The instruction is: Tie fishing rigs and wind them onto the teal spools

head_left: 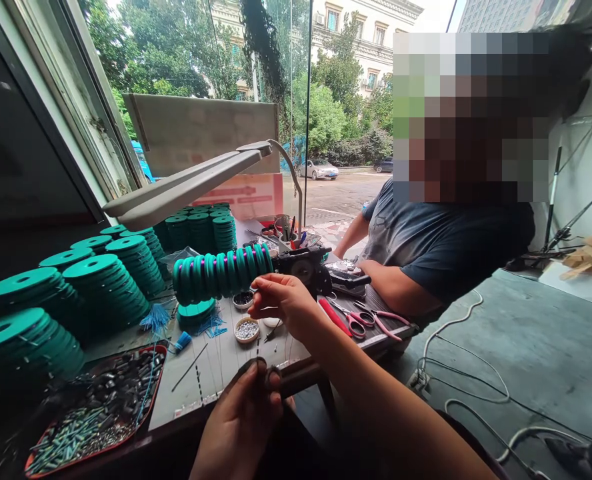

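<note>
My right hand (283, 303) reaches in from the lower right, thumb and fingertips pinched together just beside a row of teal foam discs (221, 272) with purple pieces between them. Whatever lies in that pinch is too fine to make out. Lower down, my left hand (241, 417) is closed, its thumb and fingers pressed together near the table's front edge. A thin strand with a small black piece (257, 345) shows just above its fingertips; I cannot tell whether the hand holds it. The disc row sits on a black holder (303, 267). Small cups of white beads (247, 330) and dark beads (243, 299) stand between.
Stacks of teal spools (106, 283) fill the left. A red-rimmed tray (101, 407) holds small black and green parts. Scissors (359, 323) and pliers (383, 320) lie at right. A lamp (191, 187) overhangs the table. Another person (426, 247) sits opposite; cables (456, 320) cross the floor.
</note>
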A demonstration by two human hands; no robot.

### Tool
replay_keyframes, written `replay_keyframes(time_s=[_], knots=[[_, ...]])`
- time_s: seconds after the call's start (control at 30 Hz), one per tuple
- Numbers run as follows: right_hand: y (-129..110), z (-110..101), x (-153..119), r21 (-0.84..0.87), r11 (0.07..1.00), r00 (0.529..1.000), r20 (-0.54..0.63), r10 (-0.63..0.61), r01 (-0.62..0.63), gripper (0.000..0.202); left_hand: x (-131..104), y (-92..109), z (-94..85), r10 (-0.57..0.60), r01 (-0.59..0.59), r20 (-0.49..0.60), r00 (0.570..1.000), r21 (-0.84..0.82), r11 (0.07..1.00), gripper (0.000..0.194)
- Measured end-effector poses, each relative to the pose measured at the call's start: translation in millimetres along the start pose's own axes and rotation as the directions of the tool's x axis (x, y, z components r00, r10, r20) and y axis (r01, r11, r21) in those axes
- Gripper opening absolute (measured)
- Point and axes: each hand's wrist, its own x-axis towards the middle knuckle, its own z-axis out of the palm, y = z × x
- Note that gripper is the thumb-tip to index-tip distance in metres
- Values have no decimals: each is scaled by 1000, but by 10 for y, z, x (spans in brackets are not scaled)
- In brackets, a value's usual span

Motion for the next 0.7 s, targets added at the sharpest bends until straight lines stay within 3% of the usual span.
replay_keyframes(time_s=[0.23, 0.53, 0.7], knots=[[-14, 8, -6, -1, 1000, 1000, -3, -4, 4, 18, 31, -35, -47, 37, -37, 26, 999, 29, 999, 21], [-17, 3, -8, -4, 1000, 1000, 8, -10, 10, 21, 134, -74, -158, -45, 39, 136, 990, 41, 998, 18], [-7, 1, 5, -21, 1000, 1000, -6, -5, 5, 21, 188, -100, -180, 64, -81, 87, 994, 203, 976, 18]])
